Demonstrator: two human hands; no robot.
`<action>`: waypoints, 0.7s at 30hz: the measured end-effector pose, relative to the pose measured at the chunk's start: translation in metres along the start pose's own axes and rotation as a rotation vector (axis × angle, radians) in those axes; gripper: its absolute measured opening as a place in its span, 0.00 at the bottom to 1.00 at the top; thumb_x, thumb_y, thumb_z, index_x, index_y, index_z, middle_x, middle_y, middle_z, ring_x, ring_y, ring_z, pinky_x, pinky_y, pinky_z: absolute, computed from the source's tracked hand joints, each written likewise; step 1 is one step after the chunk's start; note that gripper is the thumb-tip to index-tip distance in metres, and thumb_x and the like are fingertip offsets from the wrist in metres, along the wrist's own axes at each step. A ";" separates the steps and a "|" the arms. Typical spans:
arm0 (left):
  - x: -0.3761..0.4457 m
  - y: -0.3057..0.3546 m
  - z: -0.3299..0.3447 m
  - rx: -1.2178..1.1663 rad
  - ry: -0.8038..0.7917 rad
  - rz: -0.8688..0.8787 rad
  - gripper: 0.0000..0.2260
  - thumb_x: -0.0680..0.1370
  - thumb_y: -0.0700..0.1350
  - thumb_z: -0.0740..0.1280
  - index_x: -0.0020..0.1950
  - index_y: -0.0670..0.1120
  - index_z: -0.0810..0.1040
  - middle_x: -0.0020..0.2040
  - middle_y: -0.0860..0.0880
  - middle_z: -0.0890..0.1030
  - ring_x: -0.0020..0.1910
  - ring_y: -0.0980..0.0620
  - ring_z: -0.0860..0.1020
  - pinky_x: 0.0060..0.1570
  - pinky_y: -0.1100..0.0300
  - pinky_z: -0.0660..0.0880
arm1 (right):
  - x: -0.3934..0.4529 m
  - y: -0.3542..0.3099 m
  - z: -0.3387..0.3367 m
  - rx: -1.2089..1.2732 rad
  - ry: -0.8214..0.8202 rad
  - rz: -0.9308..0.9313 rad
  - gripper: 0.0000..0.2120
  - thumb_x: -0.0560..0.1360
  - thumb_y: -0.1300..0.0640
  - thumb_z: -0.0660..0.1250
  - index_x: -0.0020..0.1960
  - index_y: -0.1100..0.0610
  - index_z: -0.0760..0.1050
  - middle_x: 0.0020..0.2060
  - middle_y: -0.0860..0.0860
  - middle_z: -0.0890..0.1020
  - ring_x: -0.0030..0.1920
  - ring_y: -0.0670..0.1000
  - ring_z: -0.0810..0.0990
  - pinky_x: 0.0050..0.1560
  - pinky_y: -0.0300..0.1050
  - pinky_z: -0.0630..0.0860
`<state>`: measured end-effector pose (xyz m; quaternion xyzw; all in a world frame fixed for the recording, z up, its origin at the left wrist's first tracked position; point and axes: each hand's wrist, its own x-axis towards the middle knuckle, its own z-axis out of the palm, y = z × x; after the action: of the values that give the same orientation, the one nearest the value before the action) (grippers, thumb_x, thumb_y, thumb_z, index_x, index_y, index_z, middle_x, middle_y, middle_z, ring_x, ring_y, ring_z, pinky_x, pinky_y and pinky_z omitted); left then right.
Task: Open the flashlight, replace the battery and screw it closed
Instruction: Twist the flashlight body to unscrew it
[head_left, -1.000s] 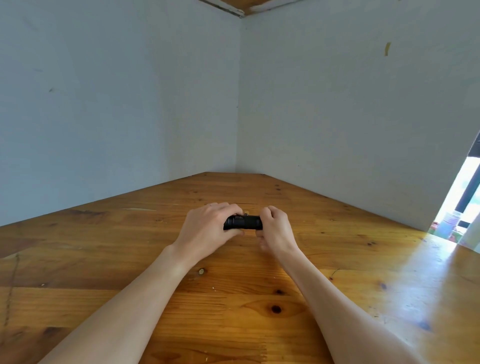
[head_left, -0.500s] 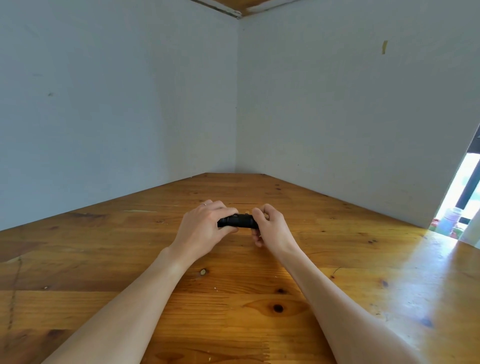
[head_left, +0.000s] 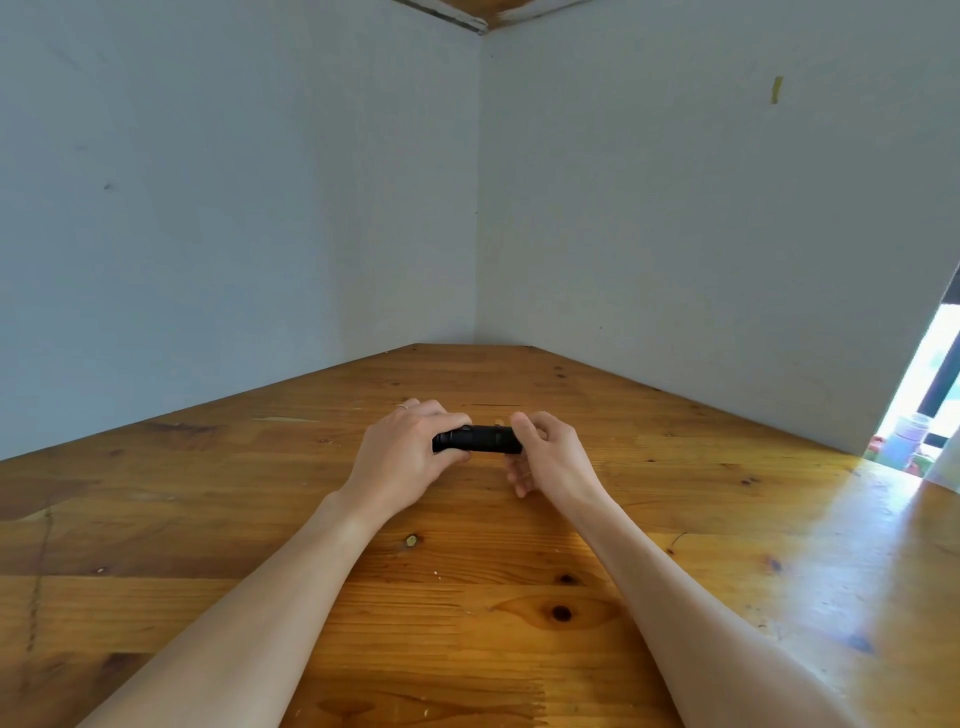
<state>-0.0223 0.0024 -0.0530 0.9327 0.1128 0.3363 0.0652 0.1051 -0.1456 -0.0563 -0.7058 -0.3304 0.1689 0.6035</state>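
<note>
Right now your left hand (head_left: 402, 457) is wrapped around one end of the black flashlight (head_left: 480, 439), held level just above the table (head_left: 675, 545). Your right hand (head_left: 545, 457) pinches the other end with thumb and fingertips, lower fingers loose.

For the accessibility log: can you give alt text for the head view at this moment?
Two bare hands hold a black flashlight level just above a wooden table: the left hand wraps one end, the right hand pinches the other. Pale walls meet in a corner behind.
</note>
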 end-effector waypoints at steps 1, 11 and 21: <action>0.000 -0.001 0.000 -0.001 -0.004 -0.002 0.06 0.76 0.54 0.70 0.52 0.60 0.80 0.41 0.59 0.76 0.42 0.57 0.71 0.35 0.60 0.68 | 0.000 0.000 -0.001 0.001 0.005 0.017 0.13 0.84 0.50 0.60 0.58 0.57 0.76 0.35 0.55 0.83 0.29 0.50 0.79 0.31 0.43 0.79; 0.000 -0.001 0.001 -0.011 -0.006 -0.011 0.05 0.76 0.53 0.70 0.51 0.60 0.80 0.41 0.60 0.76 0.42 0.57 0.70 0.35 0.62 0.64 | 0.003 0.004 -0.002 -0.045 0.005 -0.057 0.04 0.82 0.58 0.63 0.52 0.51 0.76 0.43 0.60 0.85 0.33 0.51 0.81 0.44 0.53 0.84; 0.000 0.000 0.003 -0.027 -0.006 -0.010 0.06 0.76 0.53 0.70 0.53 0.60 0.80 0.41 0.60 0.76 0.42 0.56 0.70 0.37 0.59 0.70 | 0.002 0.004 -0.002 -0.064 0.031 -0.023 0.06 0.83 0.52 0.62 0.54 0.53 0.76 0.36 0.56 0.84 0.28 0.48 0.79 0.33 0.42 0.80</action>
<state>-0.0202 0.0027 -0.0555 0.9322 0.1127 0.3347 0.0795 0.1085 -0.1459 -0.0595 -0.7233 -0.3344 0.1405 0.5876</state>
